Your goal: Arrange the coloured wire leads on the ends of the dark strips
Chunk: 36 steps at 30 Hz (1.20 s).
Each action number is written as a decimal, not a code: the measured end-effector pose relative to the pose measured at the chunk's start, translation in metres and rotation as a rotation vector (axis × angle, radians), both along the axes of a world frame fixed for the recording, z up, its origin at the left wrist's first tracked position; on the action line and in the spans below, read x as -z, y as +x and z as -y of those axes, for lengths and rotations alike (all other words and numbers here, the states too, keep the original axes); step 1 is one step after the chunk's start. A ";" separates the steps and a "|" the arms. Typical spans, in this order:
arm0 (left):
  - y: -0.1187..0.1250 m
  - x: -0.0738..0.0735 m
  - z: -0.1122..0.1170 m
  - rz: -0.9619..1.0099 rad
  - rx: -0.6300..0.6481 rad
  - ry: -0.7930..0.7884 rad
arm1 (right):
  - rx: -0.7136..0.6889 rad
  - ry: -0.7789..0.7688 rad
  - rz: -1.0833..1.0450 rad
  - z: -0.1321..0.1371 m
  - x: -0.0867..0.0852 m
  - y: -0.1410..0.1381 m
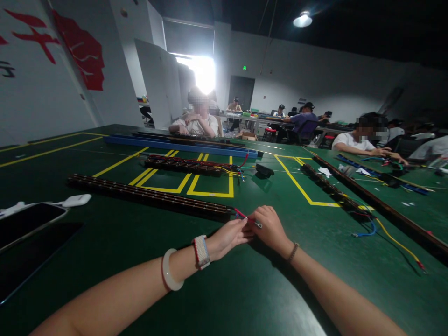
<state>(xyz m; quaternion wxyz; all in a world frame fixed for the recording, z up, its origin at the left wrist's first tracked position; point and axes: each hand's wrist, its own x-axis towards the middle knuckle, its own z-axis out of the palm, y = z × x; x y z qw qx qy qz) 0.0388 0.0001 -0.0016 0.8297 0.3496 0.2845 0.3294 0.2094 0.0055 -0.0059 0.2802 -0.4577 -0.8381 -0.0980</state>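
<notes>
A long dark slotted bar (pixel 150 198) lies on the green table, with red wires (pixel 240 213) coming out of its right end. My left hand (pixel 229 237) pinches these wires between thumb and fingers just past the bar's end. Closed on the same wires, my right hand (pixel 270 227) touches my left fingertips. A metal ring terminal (pixel 258 225) sticks out below my right fingers. Some of the wires are hidden by my fingers.
Behind lies a wired bundle of bars (pixel 182 164) beside a black connector (pixel 264 171) and a long blue tray (pixel 182 146). On the right is another wired bar (pixel 334 191). Phones (pixel 31 224) lie at left. People sit across the table (pixel 199 123) and at right (pixel 362 140).
</notes>
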 end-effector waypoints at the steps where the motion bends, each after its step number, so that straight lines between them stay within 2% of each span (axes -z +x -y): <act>1: 0.001 0.001 0.000 0.022 -0.006 -0.007 | -0.011 0.041 0.051 0.000 0.001 0.000; 7: 0.007 0.010 -0.005 0.169 -0.042 -0.056 | -0.152 0.208 0.328 0.006 -0.002 0.000; 11: 0.011 0.017 -0.009 0.198 -0.070 -0.059 | -0.263 0.277 0.434 0.008 -0.004 0.000; 16: 0.011 0.019 -0.011 0.190 -0.068 -0.065 | -0.314 0.236 0.464 0.007 -0.008 0.005; 22: 0.010 0.021 -0.011 0.119 -0.053 -0.040 | -0.268 0.194 0.392 0.016 -0.023 0.009; 25: 0.010 0.021 -0.010 0.098 -0.058 -0.022 | -0.214 0.153 0.428 0.020 -0.028 0.006; 28: 0.011 0.019 -0.009 0.109 -0.057 0.028 | -0.156 0.115 0.488 0.020 -0.028 0.002; 32: 0.012 0.017 -0.007 0.099 -0.034 0.048 | -0.154 0.118 0.505 0.018 -0.028 0.001; 36: 0.012 0.015 -0.007 0.086 -0.027 0.062 | -0.100 0.074 0.383 0.016 -0.027 0.004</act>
